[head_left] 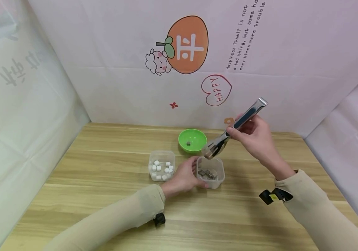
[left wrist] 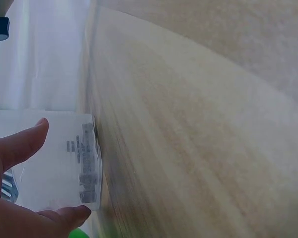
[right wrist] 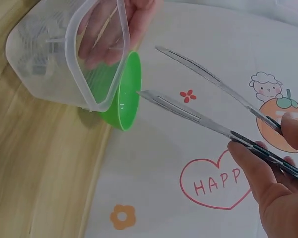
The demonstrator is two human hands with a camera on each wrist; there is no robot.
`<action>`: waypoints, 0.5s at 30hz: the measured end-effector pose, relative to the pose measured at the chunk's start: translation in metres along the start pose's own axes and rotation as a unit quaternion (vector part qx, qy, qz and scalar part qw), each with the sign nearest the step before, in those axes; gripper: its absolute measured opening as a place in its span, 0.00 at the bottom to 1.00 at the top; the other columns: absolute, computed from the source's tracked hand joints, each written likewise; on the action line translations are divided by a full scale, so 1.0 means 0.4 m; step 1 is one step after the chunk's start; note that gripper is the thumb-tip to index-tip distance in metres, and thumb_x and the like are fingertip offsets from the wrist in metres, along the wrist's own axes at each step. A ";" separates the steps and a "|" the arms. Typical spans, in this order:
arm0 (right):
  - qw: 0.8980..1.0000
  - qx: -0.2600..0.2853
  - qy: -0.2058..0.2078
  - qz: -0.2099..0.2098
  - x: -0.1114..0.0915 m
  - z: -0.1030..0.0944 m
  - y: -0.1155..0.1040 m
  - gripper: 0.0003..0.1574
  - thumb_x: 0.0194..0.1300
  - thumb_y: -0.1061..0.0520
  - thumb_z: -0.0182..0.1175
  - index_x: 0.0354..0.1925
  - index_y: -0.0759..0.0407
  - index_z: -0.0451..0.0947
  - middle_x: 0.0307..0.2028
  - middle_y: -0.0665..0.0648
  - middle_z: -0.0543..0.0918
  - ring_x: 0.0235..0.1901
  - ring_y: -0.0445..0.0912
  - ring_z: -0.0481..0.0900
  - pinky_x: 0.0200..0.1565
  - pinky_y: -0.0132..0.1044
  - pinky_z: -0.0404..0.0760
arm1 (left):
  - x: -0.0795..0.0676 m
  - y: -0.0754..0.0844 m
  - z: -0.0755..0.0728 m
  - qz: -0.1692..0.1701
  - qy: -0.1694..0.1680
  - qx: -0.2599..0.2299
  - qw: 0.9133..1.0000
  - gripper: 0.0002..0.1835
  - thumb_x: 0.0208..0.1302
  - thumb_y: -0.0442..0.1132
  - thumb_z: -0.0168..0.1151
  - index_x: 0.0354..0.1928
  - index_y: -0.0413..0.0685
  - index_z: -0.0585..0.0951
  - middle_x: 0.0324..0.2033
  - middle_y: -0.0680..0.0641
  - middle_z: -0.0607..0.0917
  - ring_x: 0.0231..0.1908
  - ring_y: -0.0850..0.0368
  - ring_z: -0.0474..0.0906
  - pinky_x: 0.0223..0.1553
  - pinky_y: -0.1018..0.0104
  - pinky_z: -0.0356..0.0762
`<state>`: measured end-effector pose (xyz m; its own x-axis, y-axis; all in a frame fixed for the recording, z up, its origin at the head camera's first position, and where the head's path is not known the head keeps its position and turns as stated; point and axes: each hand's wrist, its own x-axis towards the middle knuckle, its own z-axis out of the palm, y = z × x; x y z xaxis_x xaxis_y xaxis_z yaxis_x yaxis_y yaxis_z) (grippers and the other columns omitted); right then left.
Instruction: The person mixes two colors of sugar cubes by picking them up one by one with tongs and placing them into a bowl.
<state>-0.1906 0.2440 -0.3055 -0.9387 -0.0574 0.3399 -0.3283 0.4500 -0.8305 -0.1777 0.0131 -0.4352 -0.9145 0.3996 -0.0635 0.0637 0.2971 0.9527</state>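
Observation:
My left hand (head_left: 182,177) holds a clear plastic container (head_left: 212,185) at its left side, thumb and fingers spread along the wall. Several small grey cubes (head_left: 208,173) lie on its bottom. In my right hand (head_left: 258,140) is a pair of metal tongs (head_left: 247,115) with dark grip panels, slanting down to the left. Their tips hang above the container's back rim. The right wrist view shows the tong arms (right wrist: 181,110) spread apart with nothing between them. Just behind the container, a green bowl (head_left: 199,138) has one grey cube (head_left: 188,143) inside.
Left of my left hand stands a second clear container (head_left: 161,154) with several white cubes (head_left: 156,168). Everything rests on a wood-grain table (head_left: 109,157). A printed white cloth (head_left: 119,87) rises behind its back edge, and more cloth hangs at both sides.

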 end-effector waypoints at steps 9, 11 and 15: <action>1.000 0.019 -0.001 0.017 -0.014 -0.011 -0.004 0.25 0.60 0.63 0.78 0.52 0.68 0.79 0.42 0.56 0.91 0.39 0.44 0.89 0.40 0.29 0.88 | -0.002 -0.002 -0.003 -0.004 0.000 0.008 1.000 0.56 0.41 0.28 0.87 0.75 0.39 0.67 0.71 0.39 0.75 0.71 0.43 0.71 0.74 0.55 0.68; 1.000 0.005 0.002 0.025 -0.021 -0.012 -0.010 0.24 0.63 0.60 0.77 0.52 0.67 0.81 0.42 0.55 0.90 0.40 0.42 0.89 0.40 0.28 0.86 | -0.002 -0.003 -0.004 -0.002 0.000 0.008 1.000 0.56 0.41 0.28 0.87 0.75 0.39 0.67 0.70 0.39 0.76 0.71 0.43 0.71 0.74 0.55 0.68; 0.999 -0.026 0.013 0.024 -0.036 -0.014 -0.023 0.22 0.66 0.57 0.76 0.53 0.66 0.82 0.44 0.56 0.87 0.43 0.39 0.88 0.40 0.26 0.85 | -0.001 -0.005 -0.003 0.004 -0.002 0.002 1.000 0.55 0.42 0.27 0.87 0.75 0.38 0.68 0.70 0.38 0.76 0.70 0.43 0.72 0.73 0.56 0.69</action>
<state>-0.1735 0.2459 -0.3002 -0.9500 -0.0109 0.3120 -0.2758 0.4981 -0.8221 -0.1779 0.0114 -0.4367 -0.9122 0.4057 -0.0574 0.0727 0.2980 0.9518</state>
